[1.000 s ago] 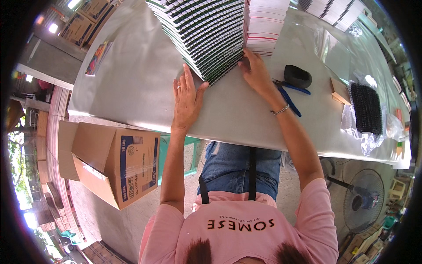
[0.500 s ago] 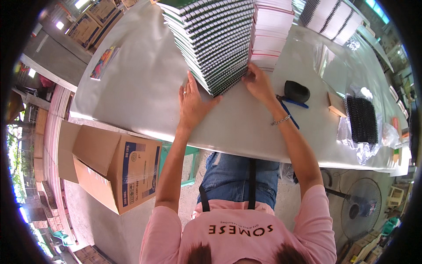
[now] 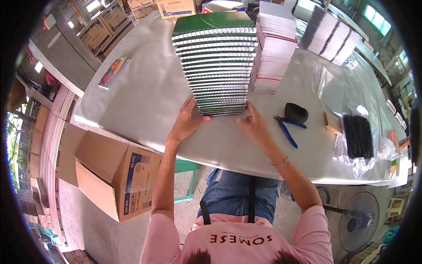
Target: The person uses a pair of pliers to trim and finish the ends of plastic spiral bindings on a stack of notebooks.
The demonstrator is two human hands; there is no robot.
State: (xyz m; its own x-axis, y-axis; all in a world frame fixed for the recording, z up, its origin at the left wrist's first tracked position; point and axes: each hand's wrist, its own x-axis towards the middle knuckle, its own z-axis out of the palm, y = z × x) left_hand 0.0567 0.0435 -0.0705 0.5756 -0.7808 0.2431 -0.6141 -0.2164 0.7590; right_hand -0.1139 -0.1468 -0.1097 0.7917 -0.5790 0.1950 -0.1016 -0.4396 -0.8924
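Observation:
A tall stack of green-covered, coil-bound notebooks (image 3: 215, 70) stands on the table, its bound edges facing me. At its lower left corner lies my left hand (image 3: 184, 121), fingers stretched along the side and thumb pointing across the front. My right hand (image 3: 255, 125) rests at the lower right corner, its fingertips against the stack and its thumb apart from them. Neither hand wraps around a notebook; both are open at the base. Right of my right hand are blue-handled cutting pliers (image 3: 288, 130) and a black rounded object (image 3: 296, 113).
Behind the notebooks to the right stands a stack of white page blocks (image 3: 274, 57), with coil-bound books (image 3: 329, 35) beyond. Black binding coils (image 3: 357, 136) lie on crumpled plastic beside a small wooden block (image 3: 334, 123). An open carton (image 3: 118, 176) is left of the table (image 3: 140, 105); a fan (image 3: 358, 222) stands right.
The notebook stack has turned from a corner-on angle to face me squarely. My hands have stayed at its lower corners. The whole view has tilted up, showing more of the far table.

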